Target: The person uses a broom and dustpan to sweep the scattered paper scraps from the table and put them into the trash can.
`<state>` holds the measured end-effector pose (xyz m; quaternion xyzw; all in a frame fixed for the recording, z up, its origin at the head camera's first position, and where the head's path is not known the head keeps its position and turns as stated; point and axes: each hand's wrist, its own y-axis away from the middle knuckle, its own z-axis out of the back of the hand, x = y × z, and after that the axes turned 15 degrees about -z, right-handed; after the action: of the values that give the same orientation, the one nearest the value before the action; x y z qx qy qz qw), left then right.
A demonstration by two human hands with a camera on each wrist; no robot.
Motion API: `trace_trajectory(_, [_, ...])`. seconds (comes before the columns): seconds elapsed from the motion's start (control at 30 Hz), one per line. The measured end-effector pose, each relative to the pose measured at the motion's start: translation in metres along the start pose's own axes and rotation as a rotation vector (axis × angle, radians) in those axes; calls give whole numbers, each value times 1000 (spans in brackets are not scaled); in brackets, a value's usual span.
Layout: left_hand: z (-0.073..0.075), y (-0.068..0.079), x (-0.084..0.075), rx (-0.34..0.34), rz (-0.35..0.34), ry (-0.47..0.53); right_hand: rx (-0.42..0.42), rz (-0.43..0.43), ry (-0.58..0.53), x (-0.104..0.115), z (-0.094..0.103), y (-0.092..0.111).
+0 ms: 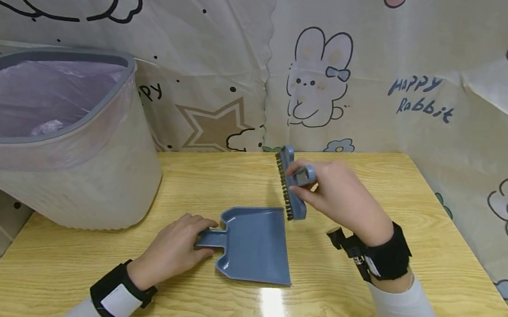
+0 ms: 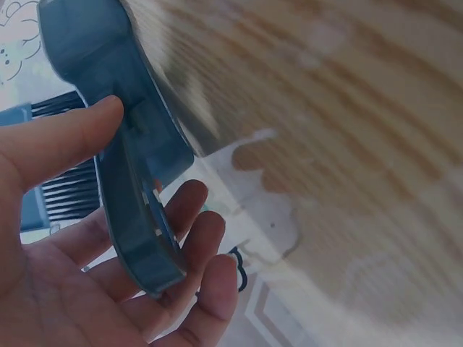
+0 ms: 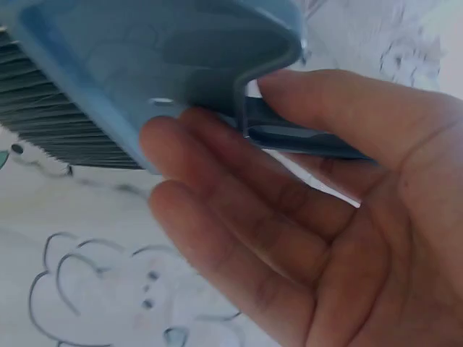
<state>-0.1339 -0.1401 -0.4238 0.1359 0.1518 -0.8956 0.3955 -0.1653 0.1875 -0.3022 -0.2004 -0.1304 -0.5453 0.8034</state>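
A blue-grey dustpan point(image 1: 255, 244) lies on the wooden table with its wide lip toward the right. My left hand point(image 1: 180, 242) holds its short handle point(image 2: 134, 210), thumb on one side and fingers around the other. Just beyond the pan's far right corner is a small blue hand brush point(image 1: 296, 202), its dark bristles point(image 1: 284, 186) facing left. My right hand point(image 1: 335, 191) grips the brush by its handle point(image 3: 311, 137), fingertips against the brush body. Whether the bristles touch the table cannot be made out.
A pale waste bin point(image 1: 111, 181) with a grey rim and a thin plastic liner stands at the left. Behind the wooden table point(image 1: 340, 307) hangs a cloth point(image 1: 227, 50) printed with cartoon animals, which also runs along the right side.
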Motion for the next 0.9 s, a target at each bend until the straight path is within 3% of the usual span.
trace_trajectory(0.17, [3, 2, 2, 2, 4, 0, -52, 136, 134, 22, -9, 23])
trace_trajectory(0.53, [8, 6, 5, 10, 6, -14, 31, 387, 383, 44, -42, 64])
trace_trajectory(0.9, [9, 11, 5, -12, 33, 11, 60, 468, 519, 47, -69, 79])
